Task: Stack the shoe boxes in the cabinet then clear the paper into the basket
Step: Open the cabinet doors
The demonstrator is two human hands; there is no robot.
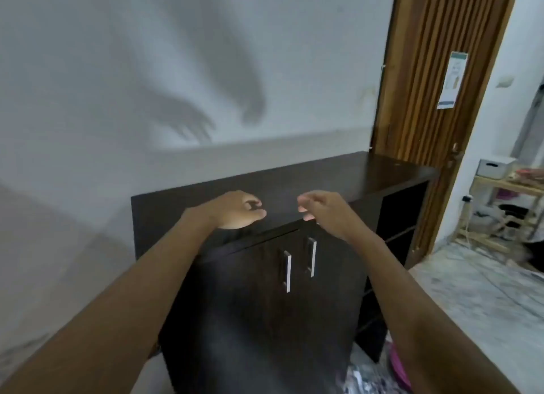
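Above the dark cabinet [294, 181], the left hand [235, 209] and right hand [325, 209] are being held empty, each grip loosely curled. Crumpled paper [360, 377] is lying on the floor beside the cabinet's closed doors [259, 290].

- Both forearms are bare up to the frame's lower edge; no sleeve shows.
- The left hand [235, 209] wears no glove, ring or watch.
- The right hand [322, 209] is likewise bare.
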